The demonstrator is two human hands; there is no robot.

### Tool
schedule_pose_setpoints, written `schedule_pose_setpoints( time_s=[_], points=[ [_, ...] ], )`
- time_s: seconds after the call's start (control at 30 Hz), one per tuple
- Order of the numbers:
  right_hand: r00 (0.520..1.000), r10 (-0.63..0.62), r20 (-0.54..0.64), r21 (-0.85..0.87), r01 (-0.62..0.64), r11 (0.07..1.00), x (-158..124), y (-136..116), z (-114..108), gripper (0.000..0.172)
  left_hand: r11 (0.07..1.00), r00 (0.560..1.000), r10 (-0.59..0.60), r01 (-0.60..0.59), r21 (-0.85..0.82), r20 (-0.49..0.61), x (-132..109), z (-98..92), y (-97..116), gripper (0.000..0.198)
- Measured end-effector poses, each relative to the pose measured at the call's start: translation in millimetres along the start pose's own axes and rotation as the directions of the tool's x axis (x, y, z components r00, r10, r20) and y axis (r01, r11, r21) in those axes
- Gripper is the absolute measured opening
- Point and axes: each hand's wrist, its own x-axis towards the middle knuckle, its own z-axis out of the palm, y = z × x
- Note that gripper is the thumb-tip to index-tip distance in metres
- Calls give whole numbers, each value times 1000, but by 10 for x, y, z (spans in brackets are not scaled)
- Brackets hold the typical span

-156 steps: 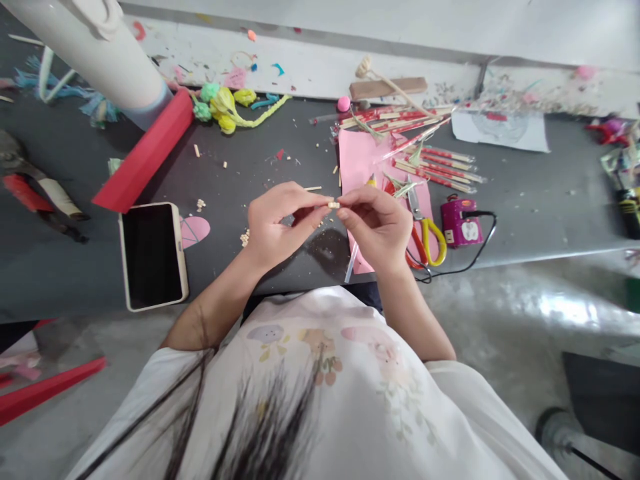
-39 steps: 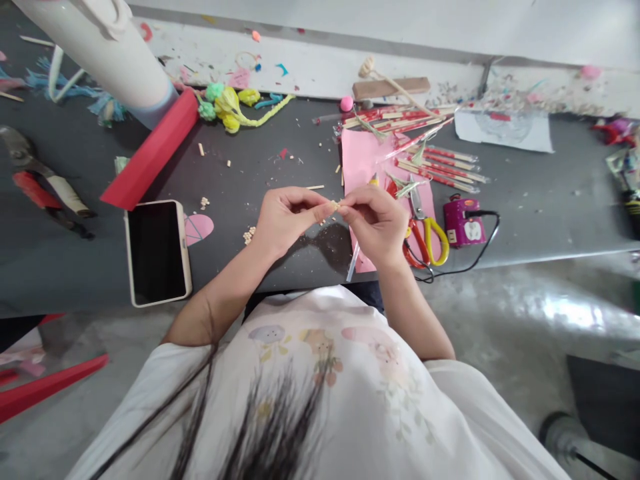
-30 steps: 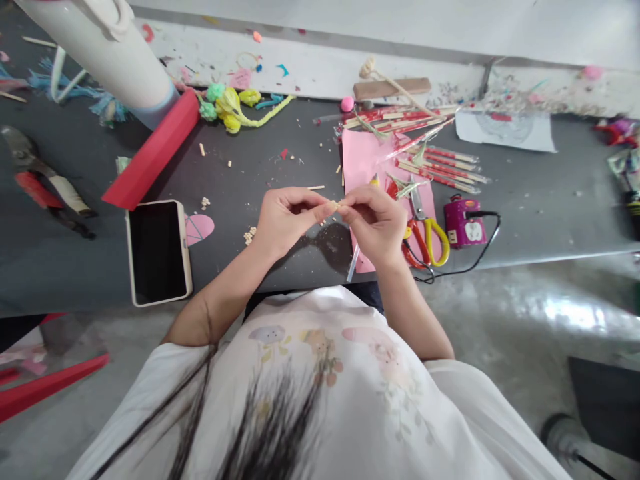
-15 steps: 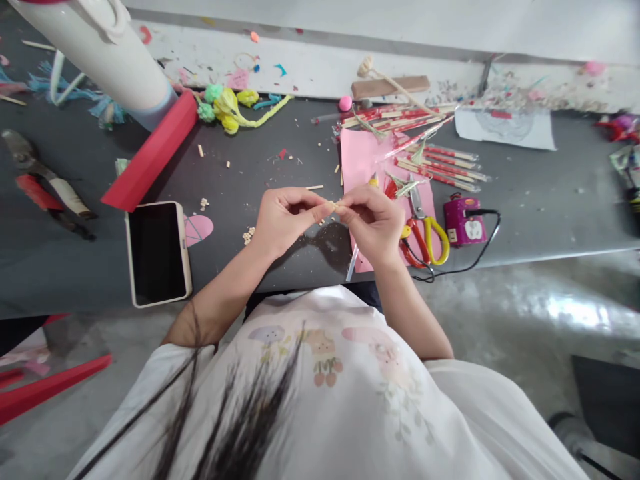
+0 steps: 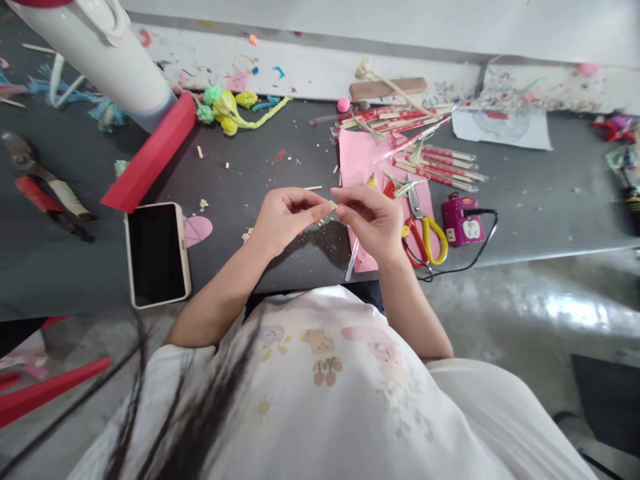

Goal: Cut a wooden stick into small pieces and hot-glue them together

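Observation:
Thumb and fingertips of my left hand pinch a tiny pale piece over the dark table. My right hand meets it from the other side, its thumb at the piece and its index finger raised slightly off it. Under and beside my right hand lies a pink sheet. Small pale beads or cut bits lie just left of my left wrist, and a thin pale stick is behind the hands.
Red-and-yellow scissors and a purple box with a cable lie right. Wrapped red-and-white sticks are behind them. A phone, pliers, red bar and white bottle stand or lie left.
My right index finger has lifted a little away from the pale piece. My left hand has stayed almost where it was.

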Motion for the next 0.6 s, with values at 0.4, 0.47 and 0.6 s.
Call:
schedule_pose_setpoints(
  time_s=[0.4,0.47,0.6],
  points=[
    [999,-46,19,8,46,999,18,-17,-19,13,994,998,-48,52,-96,50,12,-1,-24,34],
    [998,-60,3,-10,60,998,17,-15,-17,13,990,995,-71,78,-115,66,14,-6,-27,34],
    [997,-83,-8,-85,82,993,13,-21,-17,12,989,994,-81,90,-120,79,14,-11,-19,34]
  ],
)
